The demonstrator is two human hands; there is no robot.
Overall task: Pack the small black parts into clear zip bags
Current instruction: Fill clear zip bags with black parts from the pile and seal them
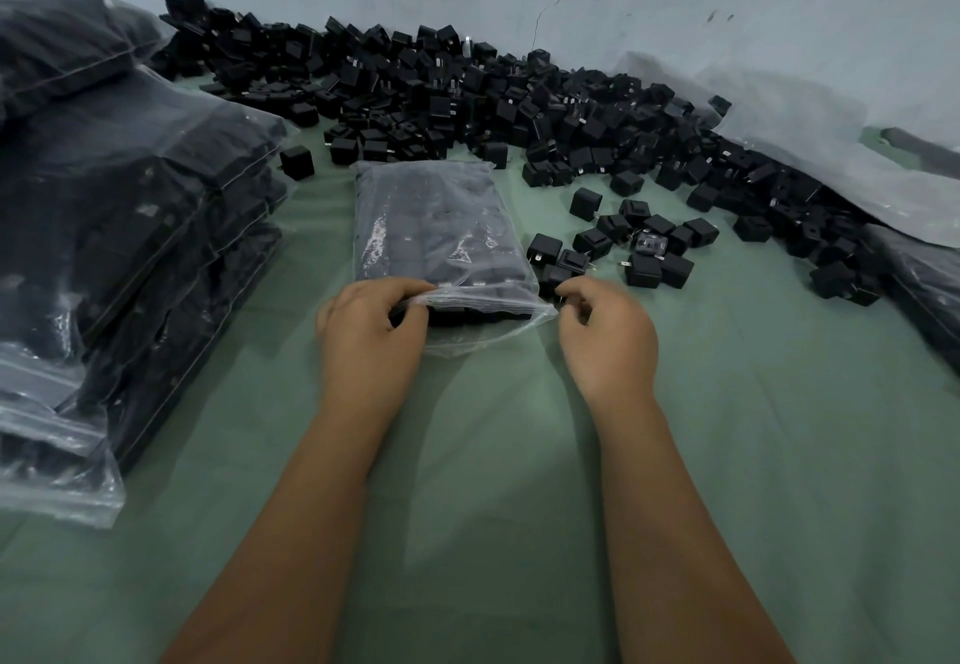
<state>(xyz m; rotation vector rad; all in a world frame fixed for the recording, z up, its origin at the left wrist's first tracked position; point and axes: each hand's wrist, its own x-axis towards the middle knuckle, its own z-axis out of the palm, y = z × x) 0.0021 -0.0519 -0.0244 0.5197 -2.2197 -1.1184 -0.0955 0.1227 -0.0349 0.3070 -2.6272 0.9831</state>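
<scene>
A clear zip bag (431,227) filled with small black parts lies flat on the green cloth in front of me, its mouth toward me. My left hand (371,336) pinches the left end of the bag's mouth. My right hand (605,338) pinches the right corner of the mouth. A big heap of loose black parts (467,92) spreads along the wall behind the bag, and a small cluster (639,245) lies just right of it.
A tall stack of filled zip bags (135,227) stands at the left. More filled bags (924,294) and a sheet of clear plastic (810,144) lie at the right against the pale wall. Green cloth (493,455) covers the surface near me.
</scene>
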